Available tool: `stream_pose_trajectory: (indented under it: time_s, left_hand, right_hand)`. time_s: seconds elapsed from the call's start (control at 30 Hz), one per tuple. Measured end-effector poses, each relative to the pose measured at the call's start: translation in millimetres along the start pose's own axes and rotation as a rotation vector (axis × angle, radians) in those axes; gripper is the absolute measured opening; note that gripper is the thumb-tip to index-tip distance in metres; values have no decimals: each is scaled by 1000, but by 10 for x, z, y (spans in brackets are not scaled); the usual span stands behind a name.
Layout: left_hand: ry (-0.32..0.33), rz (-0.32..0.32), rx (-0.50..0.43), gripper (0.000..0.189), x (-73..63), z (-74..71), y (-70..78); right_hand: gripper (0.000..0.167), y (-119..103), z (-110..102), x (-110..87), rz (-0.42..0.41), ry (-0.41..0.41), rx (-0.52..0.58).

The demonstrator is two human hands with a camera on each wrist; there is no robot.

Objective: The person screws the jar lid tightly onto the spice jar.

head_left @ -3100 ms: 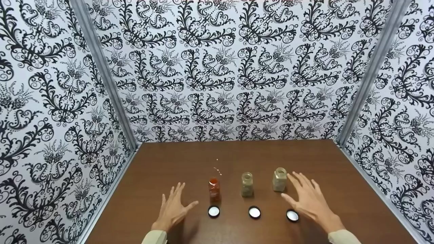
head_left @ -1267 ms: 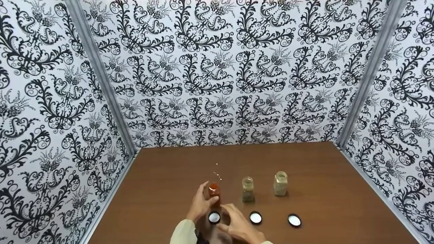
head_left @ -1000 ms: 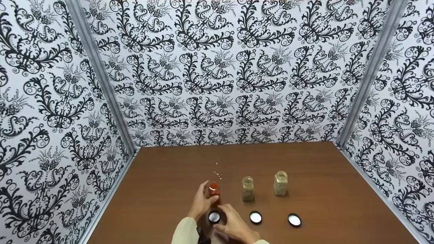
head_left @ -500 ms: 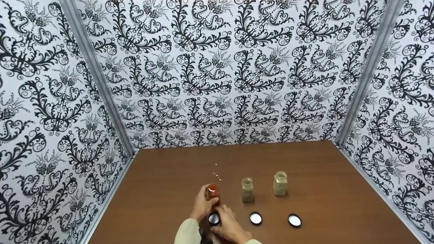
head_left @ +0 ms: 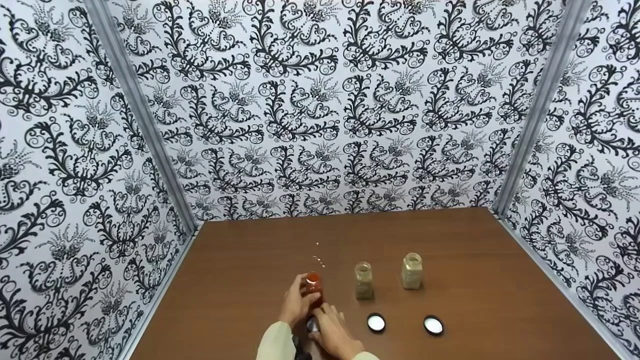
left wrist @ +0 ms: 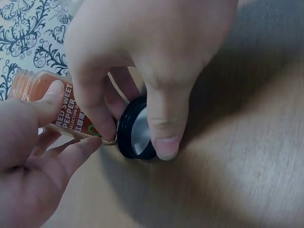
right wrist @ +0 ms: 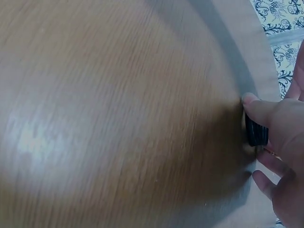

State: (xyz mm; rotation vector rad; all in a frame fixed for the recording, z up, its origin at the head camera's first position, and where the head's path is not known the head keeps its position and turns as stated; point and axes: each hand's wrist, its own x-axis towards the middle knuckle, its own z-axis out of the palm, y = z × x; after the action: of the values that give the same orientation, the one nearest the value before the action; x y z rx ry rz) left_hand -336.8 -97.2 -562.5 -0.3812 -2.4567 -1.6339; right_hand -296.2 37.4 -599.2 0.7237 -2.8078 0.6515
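Observation:
In the head view my left hand (head_left: 294, 303) holds an uncapped glass spice jar (head_left: 313, 283) of orange-red powder upright. The left wrist view shows its label (left wrist: 69, 111), which reads "RED SWEET PEPPER". Just in front of that jar, my right hand (head_left: 334, 331) pinches a black screw lid (left wrist: 127, 128) between thumb and fingers. The lid is tipped up on its edge, its white inside partly covered by the thumb. From the right wrist view the lid (right wrist: 256, 130) shows edge-on under the thumb (right wrist: 259, 108).
Two uncapped glass jars with greenish contents, one mid-table (head_left: 364, 282) and one farther right (head_left: 411, 272), stand on the brown table (head_left: 240, 260). Two black lids (head_left: 376, 323) (head_left: 433, 325) lie white side up before them. Pale crumbs (head_left: 318, 260) lie behind the red jar. Patterned walls enclose the table.
Both hands came in from the sides; the left took hold of the red jar. The right hand closed on the lid in front of it and tipped it up from lying flat.

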Motion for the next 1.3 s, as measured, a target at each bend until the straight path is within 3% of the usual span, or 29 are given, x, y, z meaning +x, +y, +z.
stream_pose_trajectory:
  time_s: [0.13,0.37,0.6,0.87,1.1,1.3]
  left_hand:
    - [-26,-8,-16,47,0,-14,-15]
    - [-50,-24,-68,46,5,-12,-36]
    - [-60,-26,-52,46,5,-22,-52]
    - [-77,-52,-129,46,33,-32,-62]
    - [-78,26,-119,47,40,-38,-77]
    - [-93,-42,-237,50,35,-36,-72]
  right_hand:
    - [34,15,-29,-14,-30,8,2]
    - [45,83,-111,-35,60,-15,179]
    - [47,154,-288,-5,91,-38,249]
    - [36,160,-495,76,81,71,235]
    - [35,149,-704,187,49,146,222]
    - [37,122,-856,308,85,171,259]
